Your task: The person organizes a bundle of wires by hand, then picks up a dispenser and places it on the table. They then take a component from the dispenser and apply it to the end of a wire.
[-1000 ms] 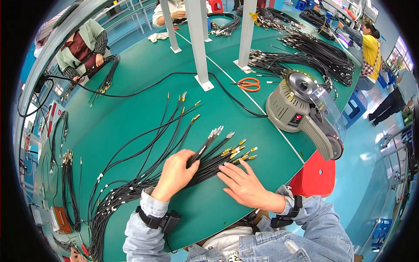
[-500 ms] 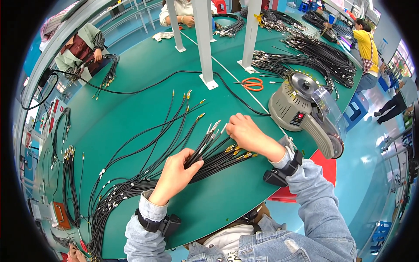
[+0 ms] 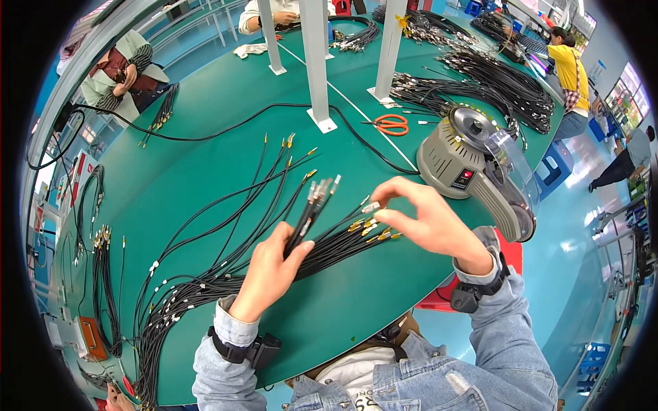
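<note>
My left hand (image 3: 266,277) is closed round a small bunch of black cables (image 3: 300,231), whose silvery ends point up and away from me. To its right my right hand (image 3: 435,222) has its thumb and forefinger apart. Just off those fingertips is the pale tip of a cable (image 3: 371,207), and no grip on it shows. Under both hands runs a thick bundle of black cables (image 3: 325,262) with gold-coloured ends at the right and white tags at the left. Several loose cables (image 3: 233,198) fan out beyond my left hand.
A grey tape dispenser (image 3: 445,161) with a clear cover stands at the right of the green table (image 3: 205,164). Orange-handled scissors (image 3: 392,125) lie behind it. Metal posts (image 3: 317,75) rise from the tabletop. Cable heaps (image 3: 507,89) lie far right; other people work around.
My right hand has moved right and its fingers have spread from a pinch. The cable bunch in my left hand now stands steeper, its ends drawn together and shifted slightly left.
</note>
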A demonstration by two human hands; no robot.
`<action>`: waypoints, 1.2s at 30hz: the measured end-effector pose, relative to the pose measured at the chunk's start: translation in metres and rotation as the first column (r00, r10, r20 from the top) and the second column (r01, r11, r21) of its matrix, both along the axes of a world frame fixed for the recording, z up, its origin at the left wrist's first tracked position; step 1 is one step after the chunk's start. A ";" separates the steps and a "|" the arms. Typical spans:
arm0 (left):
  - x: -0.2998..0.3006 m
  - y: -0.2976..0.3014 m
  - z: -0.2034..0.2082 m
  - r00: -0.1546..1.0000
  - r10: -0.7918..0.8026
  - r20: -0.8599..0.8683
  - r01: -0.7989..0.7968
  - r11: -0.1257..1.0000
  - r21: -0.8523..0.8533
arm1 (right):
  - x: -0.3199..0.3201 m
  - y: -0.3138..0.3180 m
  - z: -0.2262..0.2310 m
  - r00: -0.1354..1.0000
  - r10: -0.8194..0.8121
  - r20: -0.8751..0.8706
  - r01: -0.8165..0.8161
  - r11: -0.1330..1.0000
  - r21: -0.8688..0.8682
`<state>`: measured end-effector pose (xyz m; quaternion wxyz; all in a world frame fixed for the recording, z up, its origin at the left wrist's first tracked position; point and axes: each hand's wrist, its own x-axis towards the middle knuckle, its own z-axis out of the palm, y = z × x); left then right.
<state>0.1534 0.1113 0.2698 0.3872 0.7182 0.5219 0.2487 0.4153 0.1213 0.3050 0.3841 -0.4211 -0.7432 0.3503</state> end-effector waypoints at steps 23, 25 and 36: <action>-0.004 -0.104 -0.037 0.932 -0.194 -0.307 0.234 0.967 0.097 | -0.057 0.029 -0.096 0.904 0.222 0.365 -0.307 0.931 0.196; -0.005 -0.100 -0.038 0.932 -0.198 -0.302 0.238 0.966 0.101 | -0.054 0.054 -0.084 0.933 0.111 0.343 -0.199 0.952 0.232; -0.010 -0.100 -0.033 0.955 -0.224 -0.195 0.247 0.964 0.103 | -0.052 0.168 -0.103 0.736 -0.114 0.667 -0.093 0.959 0.267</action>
